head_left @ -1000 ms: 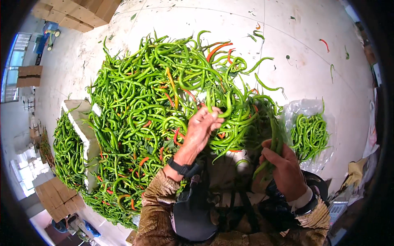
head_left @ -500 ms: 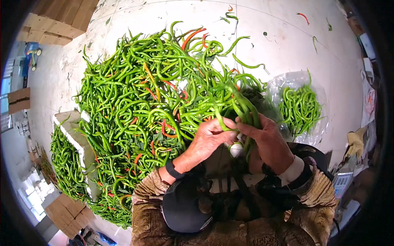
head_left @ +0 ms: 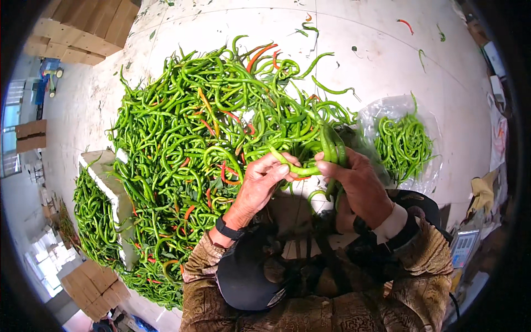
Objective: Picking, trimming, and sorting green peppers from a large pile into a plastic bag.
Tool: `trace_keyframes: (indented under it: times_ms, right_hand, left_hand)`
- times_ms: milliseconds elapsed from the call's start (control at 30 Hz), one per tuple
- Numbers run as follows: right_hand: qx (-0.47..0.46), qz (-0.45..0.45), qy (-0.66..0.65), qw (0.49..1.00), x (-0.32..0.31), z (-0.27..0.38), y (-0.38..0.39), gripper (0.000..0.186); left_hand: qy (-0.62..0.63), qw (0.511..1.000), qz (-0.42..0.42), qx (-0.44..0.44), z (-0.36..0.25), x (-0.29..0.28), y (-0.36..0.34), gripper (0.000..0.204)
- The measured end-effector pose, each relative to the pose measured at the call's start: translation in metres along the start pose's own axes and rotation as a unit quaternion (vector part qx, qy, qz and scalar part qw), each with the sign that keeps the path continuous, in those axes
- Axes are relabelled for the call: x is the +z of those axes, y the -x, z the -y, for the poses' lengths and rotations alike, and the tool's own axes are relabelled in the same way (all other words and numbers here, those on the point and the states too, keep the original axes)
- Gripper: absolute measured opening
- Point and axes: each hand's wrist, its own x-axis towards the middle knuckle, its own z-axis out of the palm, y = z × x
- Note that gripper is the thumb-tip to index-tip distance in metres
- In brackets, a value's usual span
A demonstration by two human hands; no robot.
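While the right hand (head_left: 362, 185) keeps its fingers clamped on a bunch (head_left: 330, 146) of green peppers, the left hand (head_left: 263, 180) has its fingers closed on a single pepper (head_left: 304, 171). That pepper has just swung from near upright to crosswise between the hands, which were well apart a second ago and are now close, a small gap showing. Its far end reaches the right thumb; whether it touches the bunch, I cannot tell. The work seems to have shifted from the pile (head_left: 166, 127) on the floor (head_left: 376, 61) to the held peppers. Beyond the right hand lies a clear bag (head_left: 430, 119) with more peppers.
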Motion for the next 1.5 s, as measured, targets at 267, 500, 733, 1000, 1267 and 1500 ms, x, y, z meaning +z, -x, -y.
trace_keyframes:
  times_ms: [267,500,733,1000,1267,1500]
  right_hand:
    - [-0.003,0.021,-0.018,1.000,-0.014,0.001,0.001,0.025]
    - [-0.038,-0.048,0.030,0.998,-0.027,0.019,0.006,0.020]
    - [-0.007,-0.040,0.119,0.992,-0.042,0.013,0.007,0.024]
    - [0.031,-0.059,0.076,0.995,-0.036,0.021,0.008,0.024]
    - [0.019,-0.064,0.003,0.998,-0.037,0.017,0.012,0.022]
    - [0.009,-0.041,0.015,0.999,-0.031,0.025,0.016,0.023]
  left_hand:
    - [-0.012,0.998,-0.016,-0.051,-0.004,-0.013,0.001,0.029]
    - [-0.330,0.937,-0.112,-0.019,0.073,-0.085,0.011,0.017]
    - [-0.564,0.793,-0.148,0.174,0.105,-0.065,-0.010,0.022]
    - [-0.647,0.756,-0.068,0.073,0.124,-0.098,-0.005,0.021]
    - [-0.520,0.853,-0.018,0.035,0.056,-0.061,0.002,0.032]
    - [-0.724,0.675,-0.082,0.117,0.110,-0.076,-0.049,0.036]
